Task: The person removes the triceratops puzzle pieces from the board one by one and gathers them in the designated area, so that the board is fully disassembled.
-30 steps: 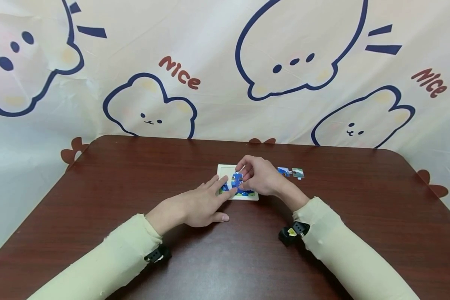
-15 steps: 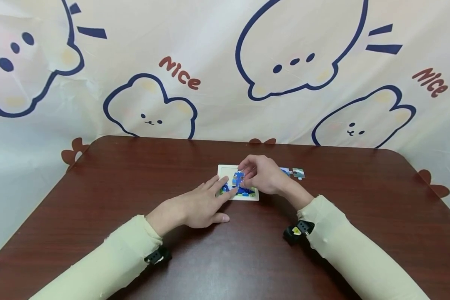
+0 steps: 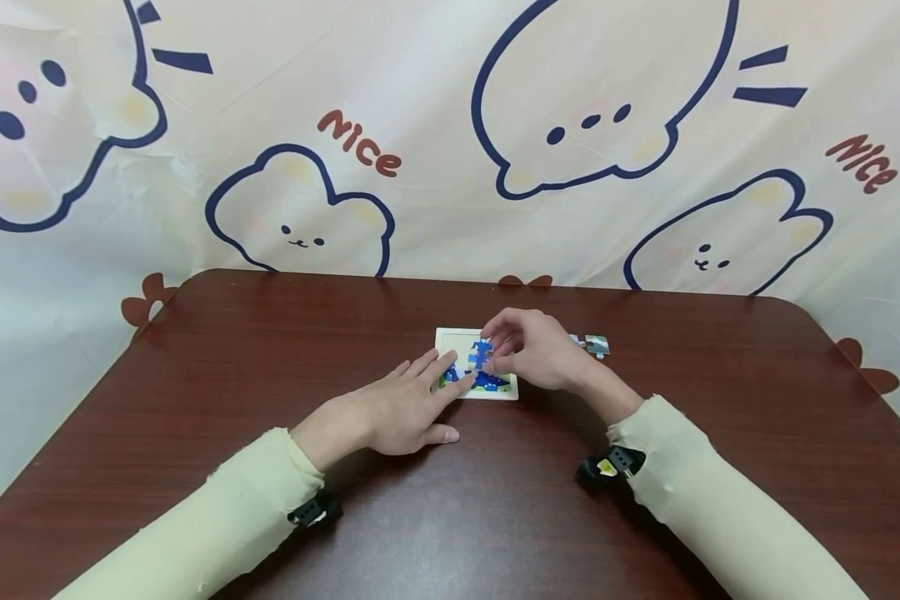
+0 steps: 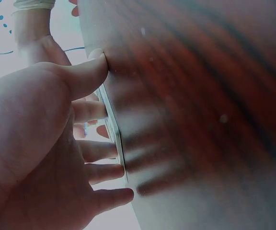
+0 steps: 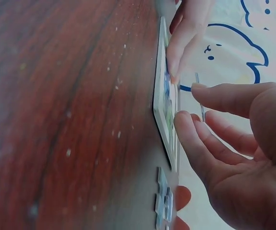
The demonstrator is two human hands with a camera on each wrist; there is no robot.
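Note:
A white puzzle board lies on the table in the head view, with blue and green pieces along its near side. My left hand has its fingers spread, with fingertips on the board's left part and the thumb out over the table. Over the board, my right hand pinches a blue puzzle piece between thumb and fingers. The right wrist view shows this puzzle piece edge-on, standing up off the board. Part of the board's right side is hidden behind my right hand.
Loose puzzle pieces lie on the brown table right of the board, partly covered by my right hand. A cloth printed with cartoon figures hangs behind the table. Each wrist wears a small black device.
My right hand has shifted slightly right with the puzzle piece in its pinch, covering more of the loose pieces. The left hand stays in place.

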